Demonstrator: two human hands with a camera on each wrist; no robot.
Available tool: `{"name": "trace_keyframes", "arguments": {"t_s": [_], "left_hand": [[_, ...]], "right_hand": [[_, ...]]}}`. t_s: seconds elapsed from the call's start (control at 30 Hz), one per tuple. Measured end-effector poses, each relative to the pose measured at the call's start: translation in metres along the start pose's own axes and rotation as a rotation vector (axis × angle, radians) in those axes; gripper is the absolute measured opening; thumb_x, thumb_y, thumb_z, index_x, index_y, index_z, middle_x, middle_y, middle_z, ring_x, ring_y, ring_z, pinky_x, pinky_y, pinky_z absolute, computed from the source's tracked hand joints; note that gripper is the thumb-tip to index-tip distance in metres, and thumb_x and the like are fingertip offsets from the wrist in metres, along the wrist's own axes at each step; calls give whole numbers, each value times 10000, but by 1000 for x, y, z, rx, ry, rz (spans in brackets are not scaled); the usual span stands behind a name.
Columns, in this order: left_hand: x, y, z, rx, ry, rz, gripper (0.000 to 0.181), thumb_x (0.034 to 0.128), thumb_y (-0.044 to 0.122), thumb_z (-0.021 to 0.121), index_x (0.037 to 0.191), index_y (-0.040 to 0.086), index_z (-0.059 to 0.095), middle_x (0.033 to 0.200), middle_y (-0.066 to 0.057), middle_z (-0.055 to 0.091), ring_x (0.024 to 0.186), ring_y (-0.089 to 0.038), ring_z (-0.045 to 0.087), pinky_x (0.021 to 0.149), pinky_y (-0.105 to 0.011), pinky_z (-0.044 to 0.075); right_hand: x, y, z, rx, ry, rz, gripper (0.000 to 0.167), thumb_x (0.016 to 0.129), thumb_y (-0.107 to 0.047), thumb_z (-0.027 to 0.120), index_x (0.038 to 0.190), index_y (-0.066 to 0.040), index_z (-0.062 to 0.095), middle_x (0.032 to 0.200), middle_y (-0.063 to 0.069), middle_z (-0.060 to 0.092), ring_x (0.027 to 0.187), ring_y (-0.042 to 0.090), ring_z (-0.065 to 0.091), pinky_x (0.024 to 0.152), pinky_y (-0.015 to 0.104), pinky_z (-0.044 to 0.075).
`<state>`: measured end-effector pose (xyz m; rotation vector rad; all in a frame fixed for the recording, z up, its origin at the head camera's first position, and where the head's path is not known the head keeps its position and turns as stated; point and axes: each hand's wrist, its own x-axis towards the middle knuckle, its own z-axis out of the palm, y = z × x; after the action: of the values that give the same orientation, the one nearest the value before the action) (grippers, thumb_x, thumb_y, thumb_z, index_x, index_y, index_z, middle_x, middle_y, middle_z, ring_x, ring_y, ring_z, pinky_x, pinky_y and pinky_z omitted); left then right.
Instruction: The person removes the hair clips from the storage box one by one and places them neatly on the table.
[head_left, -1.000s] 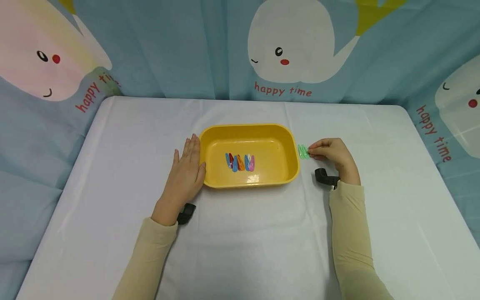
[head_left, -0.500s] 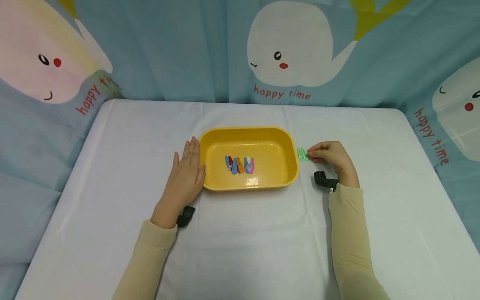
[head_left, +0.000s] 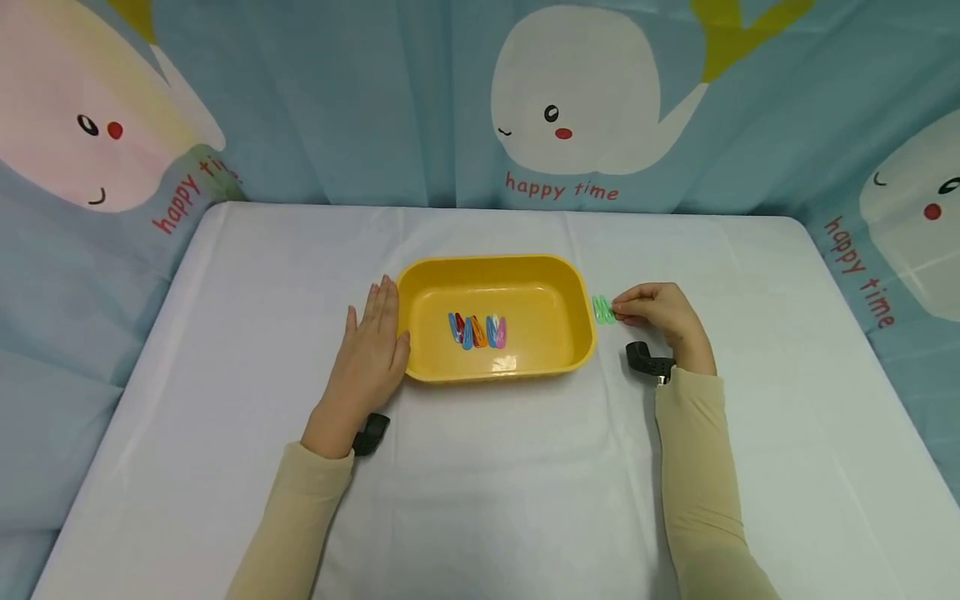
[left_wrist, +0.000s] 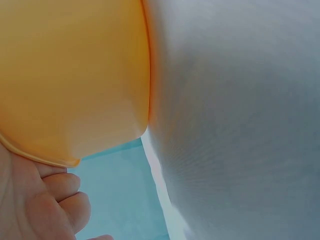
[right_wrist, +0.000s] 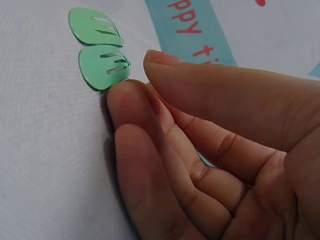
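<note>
The left hand (head_left: 367, 346) lies flat along the left end of a yellow plastic tray (head_left: 570, 317), fingers extended and touching its rim. From below, the left wrist view shows the palm beside the tray wall (left_wrist: 75, 75). Inside the tray lies a row of several coloured snap hair clips (head_left: 477, 331) in blue, red, orange, white and pink. Just right of the tray, green snap hair clips (head_left: 602, 309) lie on the cloth. The bent fingers of the right hand (head_left: 667, 317) meet the clip nearest them (right_wrist: 104, 67). Whether they pinch another clip is hidden.
A white cloth (head_left: 495, 500) covers the table. A blue curtain (head_left: 360, 108) printed with whales rises behind the table and along its sides. Each wrist wears a black camera mount, the right one (head_left: 647, 358) standing just below the right hand.
The head view has shifted slightly. Both hands, the tray and the hair clips keep their places relative to each other.
</note>
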<state>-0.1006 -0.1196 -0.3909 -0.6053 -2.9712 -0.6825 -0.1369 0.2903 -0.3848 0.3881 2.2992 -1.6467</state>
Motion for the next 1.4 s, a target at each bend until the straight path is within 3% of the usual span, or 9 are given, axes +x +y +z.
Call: {"name": "trace_keyframes", "arguments": {"t_s": [0.8,1.17,1.4], "left_hand": [[0,0,-1,5,-8,-17,631,1006,237,324,1493,-31,26,1562,-154,43,1433,-296,49,1103,-574,62],[0,0,-1,1,-4,-16,631,1003,228,333,1493,-32,33,1562,-149,43,1434,-285,38,1106,-568,52],[1,0,0,-8,-4,-13,634,999,210,354,1492,-34,39,1560,-153,53,1433,-295,51,1104,-572,60]], "right_hand": [[7,8,1,-25,30,-20,195,841,-30,681,968,115,652,716,-55,675,676,57,649,664,195,533],[6,7,0,5,14,-12,316,845,-14,672,1072,189,590,720,-60,665,669,49,645,671,199,535],[4,6,-1,-10,26,-16,250,839,-28,685,1004,152,630,714,-50,669,674,62,653,676,207,537]]}}
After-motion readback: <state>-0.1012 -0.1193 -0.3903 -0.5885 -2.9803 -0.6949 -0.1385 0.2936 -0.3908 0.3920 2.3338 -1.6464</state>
